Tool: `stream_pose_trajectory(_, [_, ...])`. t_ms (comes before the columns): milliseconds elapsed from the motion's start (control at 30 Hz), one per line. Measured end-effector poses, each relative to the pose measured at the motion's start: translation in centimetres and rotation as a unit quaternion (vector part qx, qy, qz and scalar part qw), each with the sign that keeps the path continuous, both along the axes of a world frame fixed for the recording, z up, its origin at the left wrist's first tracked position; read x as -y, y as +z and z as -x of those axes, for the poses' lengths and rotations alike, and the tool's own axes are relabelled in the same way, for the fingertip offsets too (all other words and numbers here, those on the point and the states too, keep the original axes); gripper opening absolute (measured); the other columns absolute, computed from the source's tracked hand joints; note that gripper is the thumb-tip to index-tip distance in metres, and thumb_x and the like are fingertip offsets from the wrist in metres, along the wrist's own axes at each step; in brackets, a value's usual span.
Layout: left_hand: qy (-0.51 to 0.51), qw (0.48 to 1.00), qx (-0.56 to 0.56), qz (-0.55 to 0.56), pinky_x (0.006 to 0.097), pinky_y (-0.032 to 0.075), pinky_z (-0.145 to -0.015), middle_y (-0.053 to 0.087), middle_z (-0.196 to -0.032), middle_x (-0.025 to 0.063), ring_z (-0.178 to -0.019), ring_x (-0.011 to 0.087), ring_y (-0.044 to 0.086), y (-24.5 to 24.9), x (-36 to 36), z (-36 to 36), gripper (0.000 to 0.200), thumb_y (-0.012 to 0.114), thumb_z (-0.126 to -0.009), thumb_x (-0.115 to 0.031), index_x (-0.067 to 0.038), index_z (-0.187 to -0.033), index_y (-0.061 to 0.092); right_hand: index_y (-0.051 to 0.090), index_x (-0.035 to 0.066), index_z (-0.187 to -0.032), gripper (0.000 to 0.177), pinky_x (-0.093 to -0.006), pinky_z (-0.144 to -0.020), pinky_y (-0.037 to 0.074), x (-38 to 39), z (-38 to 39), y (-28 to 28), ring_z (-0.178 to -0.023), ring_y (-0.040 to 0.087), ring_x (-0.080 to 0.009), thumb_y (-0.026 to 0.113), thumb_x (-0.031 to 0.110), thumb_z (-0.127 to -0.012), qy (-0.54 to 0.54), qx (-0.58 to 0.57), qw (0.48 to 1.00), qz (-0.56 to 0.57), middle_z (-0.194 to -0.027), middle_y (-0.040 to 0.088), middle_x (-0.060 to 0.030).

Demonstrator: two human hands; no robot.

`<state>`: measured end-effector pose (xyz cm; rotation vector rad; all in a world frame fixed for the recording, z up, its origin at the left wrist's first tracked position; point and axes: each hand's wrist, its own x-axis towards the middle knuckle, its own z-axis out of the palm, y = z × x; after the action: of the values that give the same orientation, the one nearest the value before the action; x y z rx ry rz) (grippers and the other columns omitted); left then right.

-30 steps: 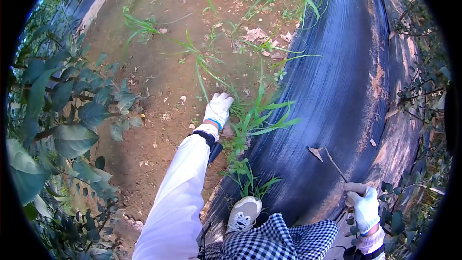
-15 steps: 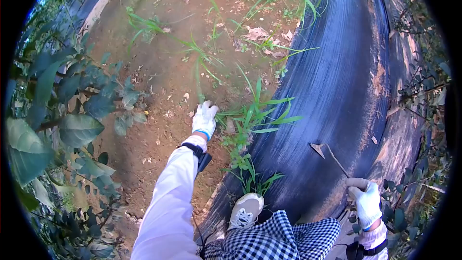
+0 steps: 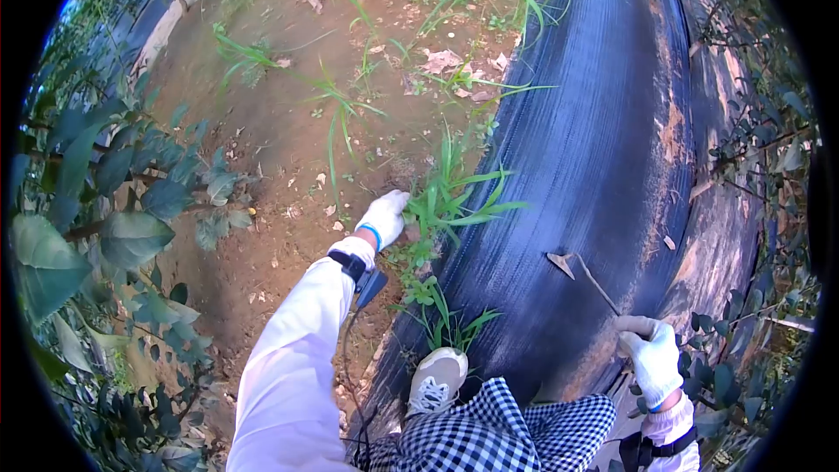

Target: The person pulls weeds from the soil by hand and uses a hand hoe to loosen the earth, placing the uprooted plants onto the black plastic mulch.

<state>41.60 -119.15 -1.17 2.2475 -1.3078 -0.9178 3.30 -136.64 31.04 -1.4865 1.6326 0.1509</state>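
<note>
The left hand (image 3: 384, 217), in a white glove, is low over the brown dirt (image 3: 288, 149), right at the side of a clump of green grass (image 3: 444, 203). Its fingers are bent in at the leaves, but I cannot tell if they pinch any of them. The clump is in the dirt by the edge of a long black sheet (image 3: 568, 157), and some of its blades lean out over the sheet. The right hand (image 3: 653, 357) has a white glove too. Its fingers are closed around the thin handle of a small tool (image 3: 561, 265) — the flat, pointed end sticks out over the black sheet, well apart from the grass. A light shoe (image 3: 434, 378) with white laces is near the bottom, just below a smaller tuft of grass (image 3: 450, 325). Next to the shoe is black and white checked cloth (image 3: 489, 437). Big green leaves (image 3: 135, 239) hang on the left side — one is very shiny.
</note>
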Motion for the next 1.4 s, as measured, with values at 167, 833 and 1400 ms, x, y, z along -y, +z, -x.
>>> stream_pose_trajectory(167, [0.016, 0.994, 0.096, -0.058, 0.0448, 0.048, -0.095, 0.048, -0.129, 0.0125, -0.118, 0.0337, 0.05, 3.6, 1.6, 4.0, 0.035, 0.067, -0.075, -0.01, -0.015, -0.109, 0.064, 0.073, 0.0, -0.099, 0.022, -0.0237, -0.073, 0.052, -0.6, 0.0, -0.3, -0.077, 0.065, -0.0109, 0.063, 0.003, -0.08, 0.028, -0.016, 0.999, 0.022, -0.088, 0.073, -0.008])
stream_pose_trajectory(833, [-0.109, 0.984, 0.119, -0.077, 0.0435, 0.045, -0.098, 0.051, -0.124, 0.0202, -0.117, 0.0383, 0.049, 5.3, -5.7, 4.7, 0.081, 0.084, -0.06, -0.025, -0.015, -0.133, 0.051, 0.073, 0.0, -0.1, 0.022, -0.0232, -0.071, 0.05, -0.2, -0.2, 0.1, -0.074, 0.063, -0.0097, 0.064, 0.005, -0.08, 0.046, -0.013, 0.999, 0.019, -0.086, 0.072, -0.0072])
stream_pose_trajectory(1400, [0.189, 0.981, 0.036, -0.003, 0.0364, 0.05, -0.087, 0.064, -0.108, 0.0136, -0.097, 0.0304, 0.061, 1.8, -13.4, -2.2, 0.045, 0.075, -0.079, -0.022, -0.006, -0.119, 0.061, 0.072, -0.001, -0.102, 0.023, -0.0229, -0.068, 0.049, -1.0, 1.1, -1.0, -0.072, 0.062, -0.0099, 0.063, 0.005, -0.081, 0.062, 0.031, 0.996, 0.056, -0.084, 0.071, -0.0067])
